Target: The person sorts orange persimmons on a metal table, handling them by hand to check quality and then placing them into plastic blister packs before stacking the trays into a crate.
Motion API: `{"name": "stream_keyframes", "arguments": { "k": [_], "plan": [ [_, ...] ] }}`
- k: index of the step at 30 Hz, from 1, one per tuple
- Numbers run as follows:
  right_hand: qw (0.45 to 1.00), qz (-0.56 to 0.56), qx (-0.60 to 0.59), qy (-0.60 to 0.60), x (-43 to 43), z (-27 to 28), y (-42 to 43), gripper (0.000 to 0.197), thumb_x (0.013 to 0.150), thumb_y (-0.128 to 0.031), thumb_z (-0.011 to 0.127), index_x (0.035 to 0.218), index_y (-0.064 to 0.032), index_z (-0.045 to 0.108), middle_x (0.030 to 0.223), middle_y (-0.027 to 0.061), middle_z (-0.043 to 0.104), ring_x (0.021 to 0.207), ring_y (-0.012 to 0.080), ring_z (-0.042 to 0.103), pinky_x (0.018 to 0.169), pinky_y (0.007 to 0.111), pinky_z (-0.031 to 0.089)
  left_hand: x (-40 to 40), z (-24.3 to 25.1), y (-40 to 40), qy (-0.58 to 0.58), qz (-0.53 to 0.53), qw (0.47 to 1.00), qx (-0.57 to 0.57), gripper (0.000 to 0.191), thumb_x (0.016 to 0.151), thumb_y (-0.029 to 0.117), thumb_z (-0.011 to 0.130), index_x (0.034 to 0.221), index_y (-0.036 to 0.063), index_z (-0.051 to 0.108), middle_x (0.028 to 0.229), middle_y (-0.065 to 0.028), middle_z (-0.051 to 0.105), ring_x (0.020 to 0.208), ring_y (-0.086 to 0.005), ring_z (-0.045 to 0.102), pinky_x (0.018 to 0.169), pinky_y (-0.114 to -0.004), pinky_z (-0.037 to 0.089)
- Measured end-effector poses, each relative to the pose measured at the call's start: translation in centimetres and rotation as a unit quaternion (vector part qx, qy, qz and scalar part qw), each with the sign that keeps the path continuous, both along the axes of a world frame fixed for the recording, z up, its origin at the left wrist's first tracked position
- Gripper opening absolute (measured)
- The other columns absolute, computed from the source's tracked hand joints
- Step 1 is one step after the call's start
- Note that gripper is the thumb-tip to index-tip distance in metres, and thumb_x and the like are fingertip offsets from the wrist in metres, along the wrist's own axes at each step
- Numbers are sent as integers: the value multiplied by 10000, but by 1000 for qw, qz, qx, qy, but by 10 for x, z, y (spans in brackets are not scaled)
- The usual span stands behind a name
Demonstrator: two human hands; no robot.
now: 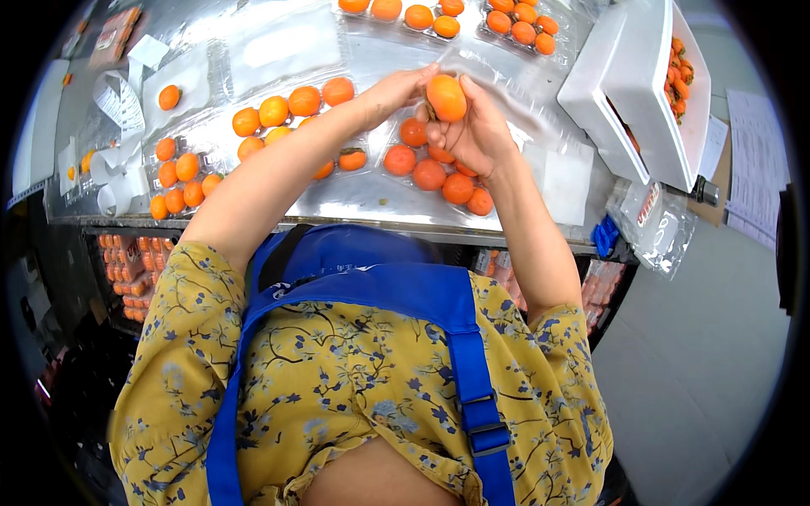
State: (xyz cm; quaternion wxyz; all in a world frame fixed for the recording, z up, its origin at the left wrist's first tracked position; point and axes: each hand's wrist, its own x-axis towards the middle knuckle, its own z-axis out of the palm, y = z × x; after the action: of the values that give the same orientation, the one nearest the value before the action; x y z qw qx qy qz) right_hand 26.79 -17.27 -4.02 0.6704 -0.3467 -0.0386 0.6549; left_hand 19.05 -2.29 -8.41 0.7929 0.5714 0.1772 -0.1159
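Between my two hands, above the metal table, is an orange persimmon [447,98] with its dry calyx turned to the left. My right hand [471,129] holds it from the right side, fingers curled beneath. At its left, my left hand [402,92] touches or nearly touches the calyx side; the exact contact is hidden. Under the hands lies a clear plastic tray with several redder persimmons [429,174]. Left of it, partly behind my left forearm, more persimmons [274,111] fill another clear tray. A smaller group [187,167] sits farther left.
White foam boxes [652,95], one holding small orange fruit, stand tilted at the right. Filled trays [419,17] lie at the back. A paper strip [120,107] curls at the left. Clear plastic bags [658,221] and a blue crumpled item [605,236] are at the right front edge.
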Motion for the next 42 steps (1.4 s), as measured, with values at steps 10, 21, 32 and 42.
{"name": "stream_keyframes", "arguments": {
  "k": [10, 21, 32, 42],
  "plan": [
    [991, 71, -18, 109, -67, 4, 34, 542, 965, -487, 245, 1100, -43, 526, 795, 134, 607, 582, 168, 603, 521, 265, 495, -135, 29, 10, -55, 206, 976, -37, 467, 931, 346, 483, 1265, 19, 471, 1135, -99, 559, 1079, -197, 541, 951, -346, 408],
    [983, 137, -14, -119, -174, 17, 100, 312, 944, -270, 494, 1168, -54, 478, 1012, 89, 595, 847, 152, 617, 709, 274, 512, -255, 46, 16, -132, 345, 916, 158, 646, 768, 108, 716, 1324, 24, 398, 1259, -91, 487, 1141, -178, 493, 981, -327, 391],
    [736, 320, 78, -591, -229, 52, 174, 620, 674, -124, 748, 1235, -104, 484, 894, 74, 538, 801, 169, 573, 700, 294, 480, -347, 43, 64, -137, 433, 859, -236, 678, 755, 99, 723, 1330, 20, 373, 1224, -79, 523, 1136, -172, 519, 972, -326, 430],
    [662, 436, 124, -597, -245, 42, 209, 600, 622, -102, 744, 1180, -99, 522, 1092, 119, 505, 997, 291, 545, 849, 357, 454, -370, 36, 98, -72, 319, 919, -222, 847, 744, 63, 716, 1418, 40, 203, 1255, -139, 483, 1154, -196, 508, 961, -318, 431]
  ]
}}
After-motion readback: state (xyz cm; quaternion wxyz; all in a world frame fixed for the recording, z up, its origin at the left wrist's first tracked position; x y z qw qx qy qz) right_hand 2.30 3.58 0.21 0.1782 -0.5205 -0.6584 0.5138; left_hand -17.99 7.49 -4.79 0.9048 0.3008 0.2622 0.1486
